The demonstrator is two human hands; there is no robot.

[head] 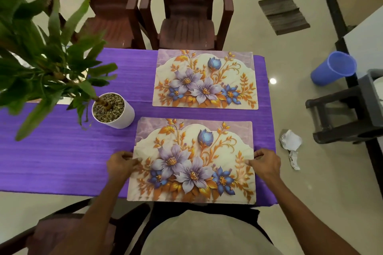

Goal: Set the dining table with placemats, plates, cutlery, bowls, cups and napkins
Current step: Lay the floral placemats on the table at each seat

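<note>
Two floral placemats lie on the purple tablecloth [51, 151]. The far placemat [205, 79] lies flat by the table's far edge. The near placemat [192, 161] lies in front of me, its near edge hanging slightly past the table's front edge. My left hand [120, 164] pinches its left edge with curled fingers. My right hand [266, 163] pinches its right edge the same way. No plates, cutlery, bowls, cups or napkins are on the table.
A white pot [113, 111] with pebbles and a leafy plant [41, 58] stands left of the mats. Two brown plastic chairs [186, 16] face the far side. On the floor to the right are a blue bucket [333, 70], a dark stool [348, 109] and crumpled paper [290, 141].
</note>
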